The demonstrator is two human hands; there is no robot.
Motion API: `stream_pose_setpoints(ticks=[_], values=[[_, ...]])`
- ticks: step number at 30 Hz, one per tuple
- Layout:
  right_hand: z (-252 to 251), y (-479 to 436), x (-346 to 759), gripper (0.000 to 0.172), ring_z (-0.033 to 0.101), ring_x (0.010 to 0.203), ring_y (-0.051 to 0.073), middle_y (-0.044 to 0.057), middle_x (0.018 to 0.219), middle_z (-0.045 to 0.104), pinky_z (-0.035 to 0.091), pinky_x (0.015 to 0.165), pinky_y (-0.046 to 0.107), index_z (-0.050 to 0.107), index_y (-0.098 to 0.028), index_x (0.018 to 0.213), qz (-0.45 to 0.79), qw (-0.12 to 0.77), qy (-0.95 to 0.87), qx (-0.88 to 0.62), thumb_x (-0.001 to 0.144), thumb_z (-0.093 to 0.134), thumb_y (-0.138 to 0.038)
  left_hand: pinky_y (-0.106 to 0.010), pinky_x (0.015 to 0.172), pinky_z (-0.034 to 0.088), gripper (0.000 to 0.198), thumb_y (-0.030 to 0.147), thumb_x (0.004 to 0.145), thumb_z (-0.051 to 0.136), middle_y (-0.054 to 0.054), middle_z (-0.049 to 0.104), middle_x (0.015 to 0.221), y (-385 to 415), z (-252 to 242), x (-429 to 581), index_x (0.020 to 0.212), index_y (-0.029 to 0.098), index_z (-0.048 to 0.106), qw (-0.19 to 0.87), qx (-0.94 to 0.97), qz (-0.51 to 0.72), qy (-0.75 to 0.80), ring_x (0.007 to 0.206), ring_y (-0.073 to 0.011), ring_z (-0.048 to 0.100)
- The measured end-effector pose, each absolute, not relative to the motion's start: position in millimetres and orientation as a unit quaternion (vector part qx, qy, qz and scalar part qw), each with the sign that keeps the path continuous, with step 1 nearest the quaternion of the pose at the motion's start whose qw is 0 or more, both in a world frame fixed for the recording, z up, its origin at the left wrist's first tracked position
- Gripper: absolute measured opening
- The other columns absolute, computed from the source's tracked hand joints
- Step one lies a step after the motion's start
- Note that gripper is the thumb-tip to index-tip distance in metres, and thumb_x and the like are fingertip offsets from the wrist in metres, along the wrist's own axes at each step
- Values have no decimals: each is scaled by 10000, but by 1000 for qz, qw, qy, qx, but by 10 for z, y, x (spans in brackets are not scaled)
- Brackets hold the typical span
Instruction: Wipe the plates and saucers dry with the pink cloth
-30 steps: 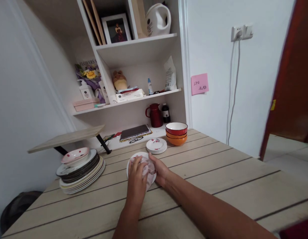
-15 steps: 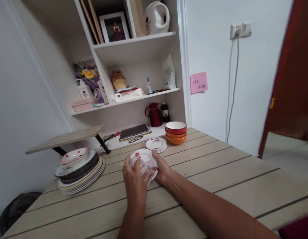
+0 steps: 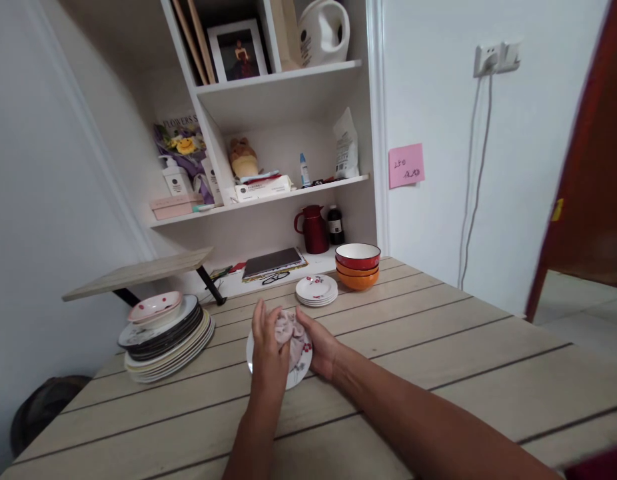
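A small white plate [image 3: 299,375] with red flowers is held above the wooden table [image 3: 418,347]. My right hand [image 3: 319,343] grips its right edge, thumb over the top and the other fingers hidden beneath. A crumpled pale pink cloth [image 3: 289,331] lies against the plate's face. My left hand [image 3: 268,343] is closed on the cloth, pressing it to the plate from the left. Just beyond my hands stands a short stack of matching small plates [image 3: 316,289].
Orange and red bowls [image 3: 358,267] are stacked behind the small plates. At left, a tall pile of larger plates [image 3: 169,347] carries pink-dotted bowls [image 3: 155,307], close to a low wooden stand [image 3: 138,272]. A red jug [image 3: 313,230] and a laptop [image 3: 272,262] sit at the back.
The plate has turned and tilted in my right hand. My left hand has shifted with the cloth across its face, fingers now pointing more upward. The view has shifted slightly.
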State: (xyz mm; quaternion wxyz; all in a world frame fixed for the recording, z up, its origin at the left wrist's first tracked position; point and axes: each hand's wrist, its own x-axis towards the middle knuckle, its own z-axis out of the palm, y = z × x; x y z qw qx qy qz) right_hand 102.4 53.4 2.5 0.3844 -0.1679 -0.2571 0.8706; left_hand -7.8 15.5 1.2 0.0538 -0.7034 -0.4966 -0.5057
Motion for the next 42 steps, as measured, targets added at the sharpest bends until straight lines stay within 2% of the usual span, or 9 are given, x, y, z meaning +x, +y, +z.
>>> stream_pose_setpoints(ticks=[7,11,13,17,20,25,29,38,42], values=[[91,540,1075,629,691,884,226,132,944,742,452,938,366,611,-69,1154,870,404,-235,-158,935,321,-582,-429,1043,441,227,102,777,591,-125,284,1532,211,-84,-110,977,201,553,72,-700,-483,-521,1360,-272,393],[121,530,1087,613,691,896,216,122,965,739,461,926,348,608,-81,1156,875,405,-222,-145,940,317,-576,-637,1116,211,181,130,752,658,-78,449,1450,97,32,-50,897,235,629,181,-701,-414,-552,1373,-341,337],[122,546,1109,634,692,903,220,127,977,736,469,914,345,612,-78,1145,874,409,-221,-141,930,323,-600,-672,1088,195,227,114,733,673,-65,479,1430,27,92,1,904,262,664,217,-686,-389,-576,1370,-372,315],[110,595,1189,688,699,850,232,145,910,735,499,852,345,640,-59,1050,863,409,-236,-177,902,332,-656,-478,909,462,375,74,754,601,-83,633,1166,-36,95,104,1057,282,674,137,-739,-337,-567,1098,-293,556],[79,607,1205,619,699,746,223,124,806,733,521,780,343,654,-75,957,842,391,-267,-256,878,427,-645,-347,856,497,429,45,777,501,-63,629,1070,3,32,118,1122,255,644,45,-789,-346,-506,1016,-214,588],[22,552,1089,497,696,695,195,98,795,740,523,745,324,658,-106,956,814,395,-315,-287,895,485,-568,-374,919,467,457,10,759,477,-68,603,1089,115,9,-75,1125,236,630,94,-723,-424,-537,1053,-219,565],[52,539,1068,468,700,723,191,102,828,747,519,784,331,654,-95,1018,817,414,-295,-271,936,447,-507,-401,862,467,314,108,810,527,-96,620,1003,133,24,-245,1088,195,646,164,-638,-376,-652,967,-256,574],[40,610,1156,451,692,761,193,106,841,738,509,811,326,648,-89,985,811,438,-303,-243,917,493,-507,-349,898,475,383,42,779,510,-47,621,1070,81,-54,76,1077,246,637,54,-745,-398,-533,1038,-214,575],[-19,567,1097,452,692,777,187,98,853,741,509,816,325,658,-102,965,802,421,-341,-251,895,524,-528,-388,911,470,313,85,804,518,-65,613,1060,133,-37,-1,1061,226,629,75,-709,-441,-544,1034,-231,568]])
